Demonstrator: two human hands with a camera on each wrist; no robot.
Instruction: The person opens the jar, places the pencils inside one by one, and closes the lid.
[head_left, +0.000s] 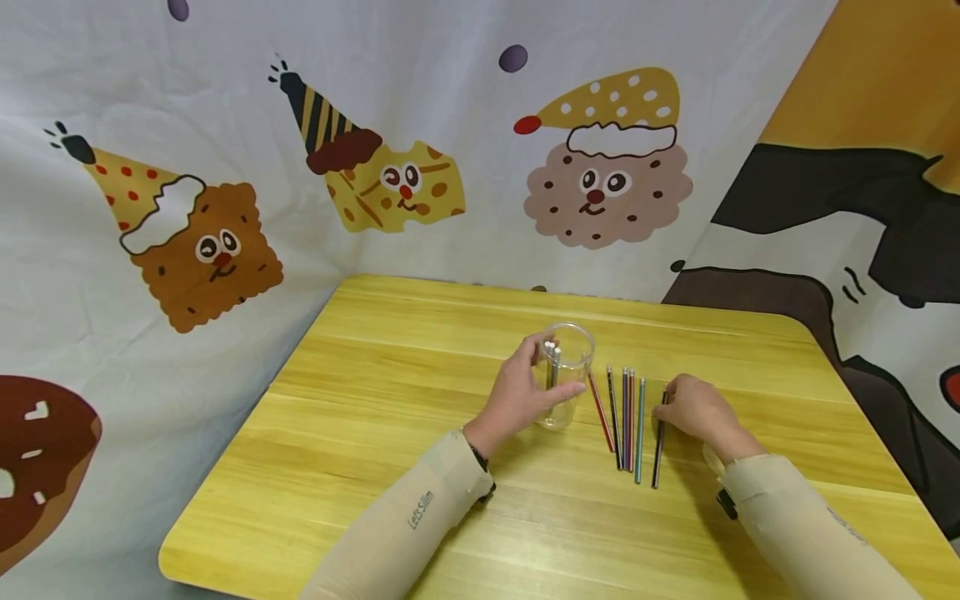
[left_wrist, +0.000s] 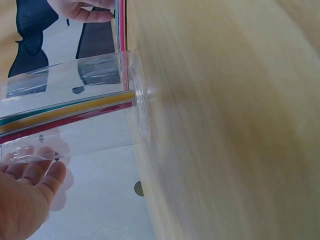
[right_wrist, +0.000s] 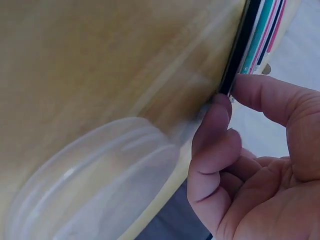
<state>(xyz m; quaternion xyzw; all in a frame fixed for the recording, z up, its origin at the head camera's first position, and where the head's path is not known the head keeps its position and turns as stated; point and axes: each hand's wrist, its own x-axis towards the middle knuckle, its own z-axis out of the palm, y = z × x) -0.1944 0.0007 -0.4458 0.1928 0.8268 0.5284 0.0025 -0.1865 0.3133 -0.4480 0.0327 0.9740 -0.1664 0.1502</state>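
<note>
A clear plastic cup (head_left: 573, 360) stands upright on the table, and my left hand (head_left: 519, 387) grips its side with the thumb across the front. Inside it lean three pencils (left_wrist: 80, 106), teal, yellow and red in the left wrist view. My right hand (head_left: 697, 408) pinches the far end of a black pencil (head_left: 658, 454) between thumb and fingertip; its near end appears to lie on the wood. Between the hands, several pencils lie roughly side by side, including a red pencil (head_left: 602, 417) nearest the cup and a teal pencil (head_left: 640, 433) nearest the black one.
Beneath my right wrist is a clear round lid (right_wrist: 100, 175), mostly hidden from the head view. The yellow wooden table (head_left: 360, 367) has a rounded back corner at each side. Behind it hangs a white cloth (head_left: 450, 83) printed with cartoon snacks.
</note>
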